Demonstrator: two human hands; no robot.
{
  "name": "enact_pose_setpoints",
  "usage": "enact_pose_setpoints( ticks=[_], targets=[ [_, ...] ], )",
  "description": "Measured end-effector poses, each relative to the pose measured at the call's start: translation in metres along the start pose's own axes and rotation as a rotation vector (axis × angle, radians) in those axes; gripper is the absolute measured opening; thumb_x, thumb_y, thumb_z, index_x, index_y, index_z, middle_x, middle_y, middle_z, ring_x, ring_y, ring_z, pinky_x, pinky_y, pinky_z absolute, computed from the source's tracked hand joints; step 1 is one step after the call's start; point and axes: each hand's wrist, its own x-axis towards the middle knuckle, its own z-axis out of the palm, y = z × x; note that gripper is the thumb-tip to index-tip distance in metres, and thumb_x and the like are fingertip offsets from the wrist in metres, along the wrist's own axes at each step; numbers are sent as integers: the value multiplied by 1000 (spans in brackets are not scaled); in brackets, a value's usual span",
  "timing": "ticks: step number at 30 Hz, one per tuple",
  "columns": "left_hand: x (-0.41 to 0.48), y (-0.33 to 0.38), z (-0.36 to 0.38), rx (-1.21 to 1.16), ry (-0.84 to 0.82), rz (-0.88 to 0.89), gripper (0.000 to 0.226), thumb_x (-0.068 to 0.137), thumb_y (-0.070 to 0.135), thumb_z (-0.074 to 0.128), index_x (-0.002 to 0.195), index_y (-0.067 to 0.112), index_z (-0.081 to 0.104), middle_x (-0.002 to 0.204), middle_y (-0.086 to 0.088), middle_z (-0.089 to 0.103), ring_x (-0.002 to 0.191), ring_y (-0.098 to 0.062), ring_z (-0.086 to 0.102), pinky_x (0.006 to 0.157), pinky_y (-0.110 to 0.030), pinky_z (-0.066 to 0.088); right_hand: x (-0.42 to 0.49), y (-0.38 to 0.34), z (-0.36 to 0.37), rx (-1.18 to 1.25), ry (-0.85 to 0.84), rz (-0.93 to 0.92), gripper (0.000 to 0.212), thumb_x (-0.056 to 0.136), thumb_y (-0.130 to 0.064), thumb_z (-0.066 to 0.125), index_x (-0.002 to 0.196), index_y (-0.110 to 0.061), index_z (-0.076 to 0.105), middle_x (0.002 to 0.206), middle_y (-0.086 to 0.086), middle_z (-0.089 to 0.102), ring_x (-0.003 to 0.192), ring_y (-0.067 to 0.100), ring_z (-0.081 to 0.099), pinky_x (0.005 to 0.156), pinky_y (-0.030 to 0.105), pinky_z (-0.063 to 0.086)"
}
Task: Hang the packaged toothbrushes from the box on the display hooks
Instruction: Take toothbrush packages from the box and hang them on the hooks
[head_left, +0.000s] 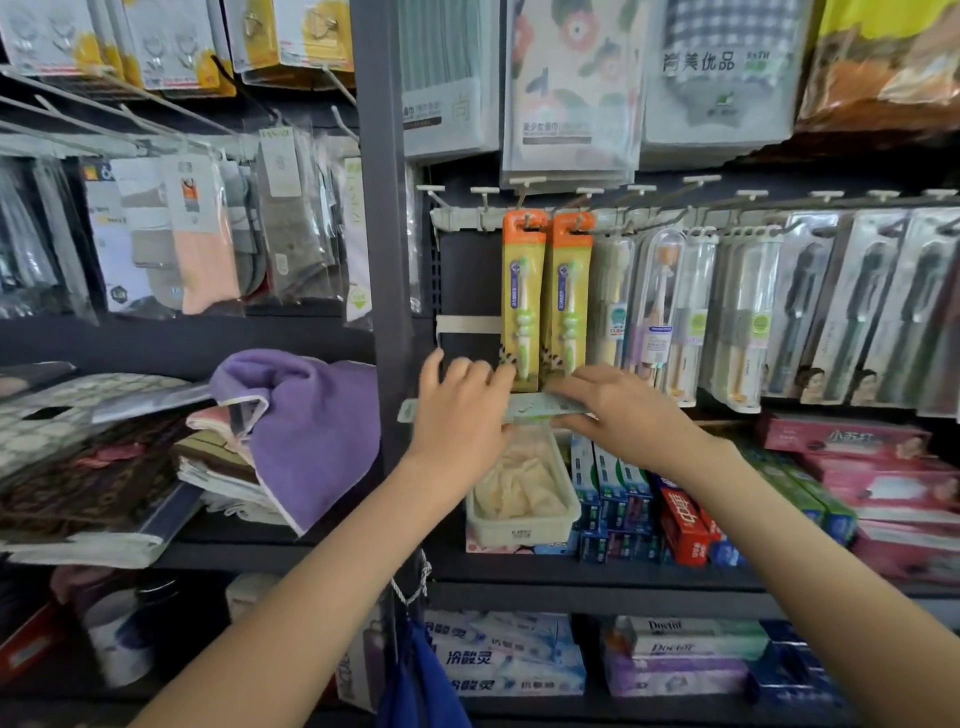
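A pale green packaged toothbrush (540, 407) lies flat and sideways between my two hands, just below the hanging display. My left hand (460, 415) grips its left part, and my right hand (618, 410) holds its right end with curled fingers. Directly above, two orange and yellow toothbrush packs (523, 301) (570, 296) hang on hooks from the white hook rail (457, 215). The hook at the rail's far left (485, 208) is bare. No box is clearly in view.
More toothbrush packs (737, 312) hang to the right. A beige tray (522, 499) with cloth sits on the shelf beneath my hands, beside toothpaste boxes (685, 525). A dark upright post (384, 260) divides the shelving; purple towels (311, 426) lie to the left.
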Motion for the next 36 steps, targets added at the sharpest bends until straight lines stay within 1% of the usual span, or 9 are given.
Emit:
enact_pose_setpoints(
  ticks=[2,5,10,14,17,21,26,29,36],
  targets=[
    [-4,-2,0,8,235,-63,76,76,43,72,140,13,43,142,-14,44,133,-32,37,114,-54,18,-8,2,1,307,-2,186,41,96,-34,53,134,-18,54,121,3,61,112,20,55,91,30,42],
    [-12,6,-4,-470,526,-277,85,75,37,73,143,7,31,148,-19,30,136,-32,28,114,-43,24,-20,-2,-2,668,44,332,16,97,-30,52,100,-23,66,93,-3,68,84,9,65,73,25,48],
    [-5,16,-14,-1545,73,-599,61,71,44,77,119,15,53,120,-4,62,104,-15,64,94,-37,51,-27,-32,-2,1007,-92,345,26,99,-27,47,102,-9,66,88,-2,70,73,-3,64,63,13,50],
    [-4,7,-15,-1439,103,-529,45,68,50,71,95,14,67,93,-12,72,89,-28,70,82,-54,56,-25,-45,4,963,14,303,33,96,-25,56,128,-19,50,112,1,67,92,11,66,80,32,56],
    [-2,4,-18,-1363,89,-521,40,68,50,70,92,17,69,89,-10,73,87,-28,71,81,-55,56,-20,-64,10,650,179,260,71,87,-27,68,145,-22,27,122,-12,48,97,6,56,78,28,51],
    [5,-1,-27,-1301,69,-459,6,86,24,71,88,26,66,87,0,73,85,-16,71,81,-48,58,-8,-83,20,506,341,280,72,88,-22,67,145,-16,25,136,1,46,116,20,51,75,27,42],
    [9,-24,-30,-839,314,-243,29,89,28,68,114,14,60,114,2,65,107,-9,59,95,-23,43,14,-85,19,499,335,361,74,92,-19,58,151,-15,15,134,11,47,108,27,54,76,28,38],
    [19,-57,-25,-293,630,-77,50,91,25,57,134,3,48,144,-19,44,135,-31,34,114,-39,24,33,-80,16,445,318,410,77,94,-26,58,153,-18,9,133,7,48,105,23,56,74,28,42],
    [60,-106,-3,-77,515,-18,80,85,16,64,151,10,19,157,-25,8,145,-38,5,116,-54,12,89,-73,22,282,256,488,73,95,-31,54,152,-14,12,137,8,49,111,27,56,73,32,45]
  ],
)
